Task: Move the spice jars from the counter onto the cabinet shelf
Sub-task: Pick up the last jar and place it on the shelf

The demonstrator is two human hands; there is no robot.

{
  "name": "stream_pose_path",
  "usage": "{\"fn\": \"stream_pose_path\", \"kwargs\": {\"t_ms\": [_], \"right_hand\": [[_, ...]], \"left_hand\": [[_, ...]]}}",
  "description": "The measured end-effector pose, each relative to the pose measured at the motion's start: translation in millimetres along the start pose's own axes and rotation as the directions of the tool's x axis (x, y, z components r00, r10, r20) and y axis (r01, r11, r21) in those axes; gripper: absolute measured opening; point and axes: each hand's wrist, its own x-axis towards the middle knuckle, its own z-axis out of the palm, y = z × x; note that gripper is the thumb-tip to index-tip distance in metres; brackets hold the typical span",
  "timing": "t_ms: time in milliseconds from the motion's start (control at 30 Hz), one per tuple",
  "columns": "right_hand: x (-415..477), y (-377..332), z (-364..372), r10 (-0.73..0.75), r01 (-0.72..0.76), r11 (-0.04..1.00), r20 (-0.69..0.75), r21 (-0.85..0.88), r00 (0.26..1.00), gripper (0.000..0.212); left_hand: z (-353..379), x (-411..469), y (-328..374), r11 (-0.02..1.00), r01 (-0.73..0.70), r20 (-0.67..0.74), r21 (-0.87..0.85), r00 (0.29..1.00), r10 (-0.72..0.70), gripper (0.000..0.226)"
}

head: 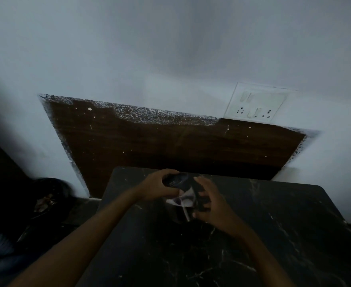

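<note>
The view is dim and blurred. Over the black marble counter [253,235], my left hand [156,188] grips a dark-lidded spice jar [177,180] by its top. The jar is tilted, and its pale label [184,198] shows between my hands. My right hand [208,200] curls round a second dark jar [199,196] right beside the first; its outline is hard to make out. The two hands are close together near the counter's far edge. No cabinet shelf is in view.
A dark wooden panel [170,141] covers the wall behind the counter. A white socket plate [255,103] sits above it on the right. Dark clutter [46,195] lies low at the left, beside the counter.
</note>
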Motion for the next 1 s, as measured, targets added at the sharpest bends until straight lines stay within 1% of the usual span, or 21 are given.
{"fn": "stream_pose_path", "kwargs": {"t_ms": [33,100,233,333,367,433,500,567,600,667,700,767,833,900,1000], "right_hand": [[-13.4,-1.8,-7.0,-0.007,0.007,1.000,0.031,-0.004,0.999,0.098],[-36.9,-6.1,-17.9,-0.045,0.049,0.997,0.072,-0.063,0.996,0.110],[-84.4,-17.0,-34.1,-0.077,0.089,0.988,0.098,-0.129,0.992,0.120],[-106.8,-24.7,-38.6,-0.056,0.070,0.978,0.078,-0.195,0.995,0.130],[-115.1,-27.3,-39.8,-0.043,0.054,0.980,0.057,-0.194,0.997,0.133],[-126.6,-30.5,-41.0,-0.040,0.043,0.984,0.021,-0.174,0.999,0.135],[-139.8,-33.5,-43.8,-0.063,0.060,0.982,-0.013,-0.177,0.998,0.131],[-151.4,-34.9,-48.3,-0.080,0.069,0.983,-0.056,-0.172,0.995,0.127],[-156.1,-35.1,-51.1,-0.082,0.069,0.984,-0.074,-0.161,0.994,0.126],[-164.4,-34.7,-57.3,-0.076,0.064,0.990,-0.102,-0.123,0.992,0.127],[-168.3,-34.9,-60.1,-0.074,0.063,0.993,-0.110,-0.104,0.991,0.126],[-173.2,-36.0,-64.1,-0.080,0.069,0.993,-0.122,-0.091,0.989,0.125],[-177.3,-37.3,-65.6,-0.092,0.078,0.992,-0.132,-0.103,0.987,0.125],[-180.2,-38.1,-65.0,-0.108,0.091,0.989,-0.142,-0.121,0.984,0.124],[-185.2,-39.2,-65.8,-0.107,0.089,0.989,-0.146,-0.121,0.983,0.124]], "left_hand": [[3.9,-4.1,12.0,0.999,-0.016,0.046,-0.036,0.999,0.018,0.060],[9.1,-14.0,33.0,0.995,-0.021,0.101,-0.102,0.994,0.031,0.053],[29.9,-32.6,73.2,0.985,-0.015,0.223,-0.169,0.974,0.053,0.057],[47.5,-41.2,94.9,0.982,-0.018,0.260,-0.189,0.963,0.067,0.040],[54.7,-43.7,100.6,0.979,-0.025,0.260,-0.200,0.962,0.077,0.038],[65.0,-48.3,109.7,0.975,-0.043,0.239,-0.218,0.966,0.096,0.042],[73.2,-54.4,120.3,0.974,-0.061,0.226,-0.220,0.968,0.111,0.042],[77.6,-60.3,125.7,0.971,-0.120,0.204,-0.208,0.965,0.163,0.042],[78.7,-64.5,126.2,0.963,-0.159,0.185,-0.218,0.962,0.201,0.048],[80.9,-75.9,122.9,0.942,-0.251,0.134,-0.225,0.949,0.285,0.070],[83.1,-83.1,121.6,0.935,-0.307,0.115,-0.177,0.937,0.329,0.084],[92.2,-96.1,120.0,0.902,-0.429,0.130,0.049,0.898,0.420,0.109],[106.2,-105.3,123.7,0.809,-0.517,0.196,0.280,0.855,0.480,0.124],[116.6,-108.7,127.7,0.753,-0.531,0.193,0.390,0.846,0.496,0.125],[121.0,-112.0,129.8,0.729,-0.528,0.128,0.435,0.838,0.531,0.121]]}}
